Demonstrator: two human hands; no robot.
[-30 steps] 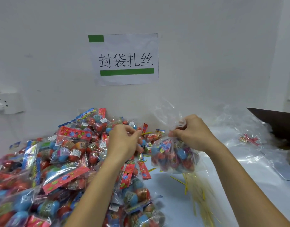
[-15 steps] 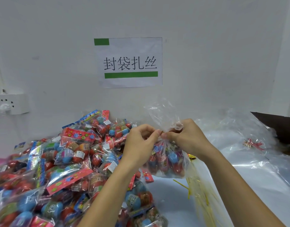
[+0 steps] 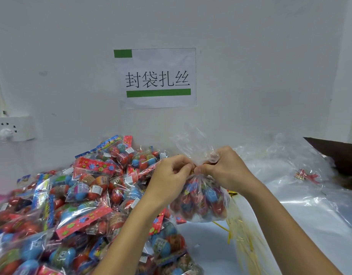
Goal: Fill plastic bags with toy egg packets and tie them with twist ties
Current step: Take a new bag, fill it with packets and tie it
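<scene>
The filled bag [image 3: 201, 197] hangs lifted above the table [image 3: 207, 241], just right of the heap of egg packets [image 3: 76, 199], and both hands now meet at its gathered neck — a glint of gold twist tie [image 3: 191, 171] shows between them. The right hand [image 3: 224, 167] clenches the neck; the left hand [image 3: 171, 173], off over the heap a second ago, has closed in and pinches the tie, so tying looks underway — spare ties [image 3: 242, 241] wait below
</scene>
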